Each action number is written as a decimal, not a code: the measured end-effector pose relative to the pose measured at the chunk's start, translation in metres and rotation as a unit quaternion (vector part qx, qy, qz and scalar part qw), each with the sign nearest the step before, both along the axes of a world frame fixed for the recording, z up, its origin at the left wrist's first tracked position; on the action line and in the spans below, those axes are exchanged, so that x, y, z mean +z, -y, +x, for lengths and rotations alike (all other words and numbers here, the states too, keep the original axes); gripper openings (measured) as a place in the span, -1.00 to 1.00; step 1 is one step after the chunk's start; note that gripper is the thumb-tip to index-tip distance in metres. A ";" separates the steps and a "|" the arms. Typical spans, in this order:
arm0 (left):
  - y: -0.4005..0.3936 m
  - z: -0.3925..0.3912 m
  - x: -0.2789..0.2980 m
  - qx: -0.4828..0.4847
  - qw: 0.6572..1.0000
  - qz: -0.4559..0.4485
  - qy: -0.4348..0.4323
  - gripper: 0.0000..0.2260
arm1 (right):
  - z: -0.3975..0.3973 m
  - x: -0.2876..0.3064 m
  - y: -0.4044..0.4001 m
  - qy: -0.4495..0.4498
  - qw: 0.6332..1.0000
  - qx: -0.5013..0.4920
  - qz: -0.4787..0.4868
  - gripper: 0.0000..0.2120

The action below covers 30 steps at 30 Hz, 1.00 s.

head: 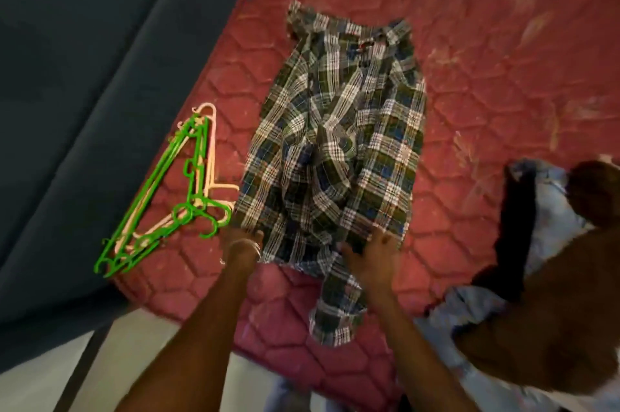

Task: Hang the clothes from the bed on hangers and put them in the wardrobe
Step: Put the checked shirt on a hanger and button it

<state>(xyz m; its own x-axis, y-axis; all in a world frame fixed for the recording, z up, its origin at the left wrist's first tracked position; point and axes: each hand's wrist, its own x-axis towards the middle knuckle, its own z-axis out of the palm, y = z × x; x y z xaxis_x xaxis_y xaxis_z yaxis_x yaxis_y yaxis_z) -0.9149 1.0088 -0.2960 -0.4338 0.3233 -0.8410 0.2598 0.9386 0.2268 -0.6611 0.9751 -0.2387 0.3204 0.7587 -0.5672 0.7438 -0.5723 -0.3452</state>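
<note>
A green, blue and white plaid shirt (339, 143) lies spread on the red quilted mattress (486, 59), collar at the far end. My left hand (245, 243), with bangles at the wrist, holds the shirt's near left hem, its fingers tucked under the cloth. My right hand (375, 253) grips the near right hem with curled fingers. One sleeve (339, 311) trails toward me over the mattress. A bundle of green and peach plastic hangers (167, 196) lies on the mattress's left edge, apart from both hands.
A heap of other clothes, pale blue, black and brown (543, 260), lies at the right on the bed. A dark grey surface (84, 59) runs along the mattress's left side. Pale floor (141, 361) shows at the lower left.
</note>
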 end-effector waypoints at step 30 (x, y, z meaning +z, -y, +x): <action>-0.037 0.023 0.111 0.334 0.796 0.423 0.276 -0.64 | 0.065 -0.094 0.071 -0.300 0.864 -0.392 -0.097 -0.54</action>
<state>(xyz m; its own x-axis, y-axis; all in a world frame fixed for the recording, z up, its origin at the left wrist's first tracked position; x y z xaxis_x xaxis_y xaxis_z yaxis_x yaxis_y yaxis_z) -0.8918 1.0460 -0.1851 -0.3864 0.7278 -0.5666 -0.5912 0.2761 0.7578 -0.5964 0.9043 -0.3324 0.2969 0.3137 -0.9019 -0.1789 -0.9095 -0.3752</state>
